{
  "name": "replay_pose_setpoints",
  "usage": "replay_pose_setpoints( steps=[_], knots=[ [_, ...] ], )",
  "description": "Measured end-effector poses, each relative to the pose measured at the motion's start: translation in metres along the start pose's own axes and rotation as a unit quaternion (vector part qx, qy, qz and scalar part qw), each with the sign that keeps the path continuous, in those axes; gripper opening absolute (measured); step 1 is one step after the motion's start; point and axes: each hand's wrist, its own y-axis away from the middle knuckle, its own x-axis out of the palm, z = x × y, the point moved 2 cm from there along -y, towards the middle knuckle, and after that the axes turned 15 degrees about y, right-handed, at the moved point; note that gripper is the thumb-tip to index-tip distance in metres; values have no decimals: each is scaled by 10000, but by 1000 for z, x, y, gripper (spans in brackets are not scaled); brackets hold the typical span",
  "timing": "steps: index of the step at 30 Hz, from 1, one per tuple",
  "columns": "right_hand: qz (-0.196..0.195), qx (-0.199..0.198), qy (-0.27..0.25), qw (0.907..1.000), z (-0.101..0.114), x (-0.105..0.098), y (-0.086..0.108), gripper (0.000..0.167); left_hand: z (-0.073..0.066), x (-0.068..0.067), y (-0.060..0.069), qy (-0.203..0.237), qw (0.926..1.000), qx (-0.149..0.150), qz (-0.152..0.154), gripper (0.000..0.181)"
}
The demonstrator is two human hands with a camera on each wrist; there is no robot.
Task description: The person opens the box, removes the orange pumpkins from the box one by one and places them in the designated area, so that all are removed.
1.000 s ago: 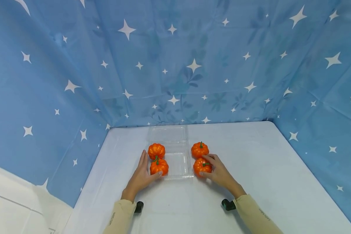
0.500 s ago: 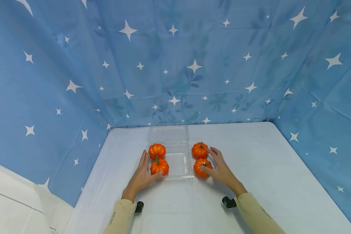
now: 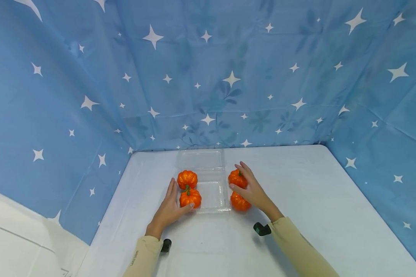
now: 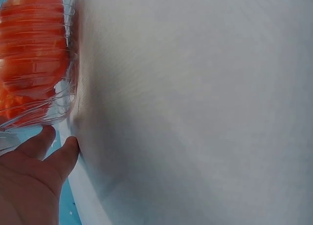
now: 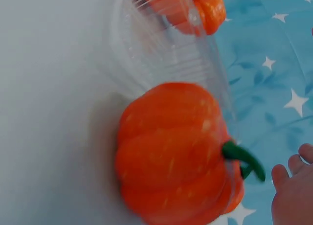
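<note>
A clear plastic box [image 3: 213, 194] lies on the table with its lid [image 3: 200, 158] folded back. Two orange toy pumpkins sit in its left half, a far one [image 3: 187, 179] and a near one [image 3: 190, 198]. My left hand [image 3: 167, 212] rests along the left side, fingers straight, thumb at the front corner; the left wrist view shows the fingers [image 4: 62, 156] by the box's ribbed wall. Outside the box, on the right, stand another far pumpkin [image 3: 235, 179] and a near pumpkin [image 3: 240, 204]. My right hand [image 3: 255, 192] hovers over them with spread fingers, partly hiding both. It holds nothing.
The white table [image 3: 298, 184] extends on both sides of the box. A blue star-patterned curtain [image 3: 208, 77] hangs behind and at the sides. A black wrist camera [image 3: 262, 229] juts from the right sleeve, another [image 3: 166, 245] from the left.
My right hand has left the near right pumpkin and moved up and forward toward the far right one. The left hand and all the pumpkins have stayed in place.
</note>
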Motion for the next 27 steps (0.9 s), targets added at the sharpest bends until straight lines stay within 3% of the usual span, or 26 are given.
replay_pose_setpoints(
  steps=[10, 18, 27],
  knots=[
    [301, -368, 0, 9989, 23, 14, -25, 81, 2, 1, -1, -6, 10000, 18, -76, 127],
    [773, -553, 29, 9955, 35, 33, -39, 82, 4, 4, -2, 29, 10000, 60, -61, 128],
    [961, -804, 7, 9921, 58, 51, -61, 77, 2, 1, 0, -43, 9999, 104, -63, 125]
  ],
)
